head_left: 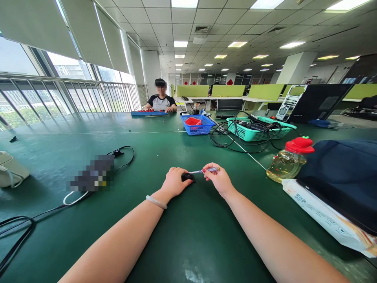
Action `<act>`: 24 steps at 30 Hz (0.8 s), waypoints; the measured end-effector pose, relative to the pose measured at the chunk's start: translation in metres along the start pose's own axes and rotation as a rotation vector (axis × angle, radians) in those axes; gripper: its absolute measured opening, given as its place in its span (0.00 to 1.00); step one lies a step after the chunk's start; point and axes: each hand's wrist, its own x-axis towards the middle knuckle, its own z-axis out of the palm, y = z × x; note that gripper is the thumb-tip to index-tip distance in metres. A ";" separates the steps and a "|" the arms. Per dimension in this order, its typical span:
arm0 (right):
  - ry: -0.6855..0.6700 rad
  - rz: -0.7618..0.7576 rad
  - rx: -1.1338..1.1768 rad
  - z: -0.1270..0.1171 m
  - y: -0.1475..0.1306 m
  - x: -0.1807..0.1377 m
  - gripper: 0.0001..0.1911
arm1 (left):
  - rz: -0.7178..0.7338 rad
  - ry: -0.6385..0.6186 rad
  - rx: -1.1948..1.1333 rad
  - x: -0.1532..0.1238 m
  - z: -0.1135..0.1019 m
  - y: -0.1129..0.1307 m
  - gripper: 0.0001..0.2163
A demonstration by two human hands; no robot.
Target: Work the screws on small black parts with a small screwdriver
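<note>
On the green table (pixel 188 236) my left hand (pixel 175 182) is curled over a small black part (pixel 188 177) and pins it to the surface. My right hand (pixel 218 179) pinches the clear handle of a small screwdriver (pixel 204 171). The screwdriver lies nearly level, its metal tip pointing left into the black part. A pale bangle sits on my left wrist.
A bottle with a red cap (pixel 290 160) lies on its side at right, beside a dark bag (pixel 341 177) and a white packet (pixel 324 220). A blue basket (pixel 196 124) and a teal basket (pixel 259 129) with cables stand farther back. Another person (pixel 161 100) sits at the far end. Cables and a white bag (pixel 10 169) lie at left.
</note>
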 end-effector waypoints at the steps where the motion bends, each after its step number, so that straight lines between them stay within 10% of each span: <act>1: -0.018 0.001 0.013 -0.001 0.000 0.001 0.22 | -0.002 0.003 -0.001 0.000 0.000 -0.001 0.14; 24: 0.169 -0.089 0.167 -0.009 0.006 0.006 0.34 | 0.074 -0.023 -0.025 0.000 0.000 0.000 0.14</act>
